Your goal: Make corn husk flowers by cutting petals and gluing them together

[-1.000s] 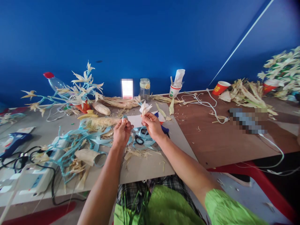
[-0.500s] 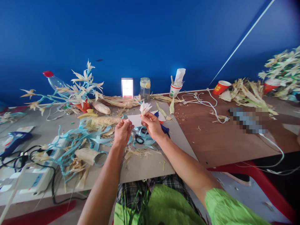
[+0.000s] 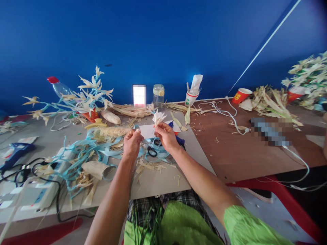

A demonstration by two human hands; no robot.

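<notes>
The right hand (image 3: 165,136) pinches one pale flower (image 3: 158,117), its base hidden in the grip, at two o'clock from the left hand (image 3: 132,141), curled closed, contents unclear. One jar (image 3: 158,97) stands at twelve o'clock on the desk (image 3: 159,185).

1. Creamy white flower (image 3: 158,117), in the right hand (image 3: 165,136).
2. Pale blue ribbon (image 3: 111,151), left of the left hand (image 3: 132,142).
3. Dark blue glue gun (image 3: 22,147), farther left of that hand.
4. Red cup (image 3: 241,97) with yellow marking, right of the right hand.
5. Black-and-white checked cloth (image 3: 184,200), nearer the person than both hands.
</notes>
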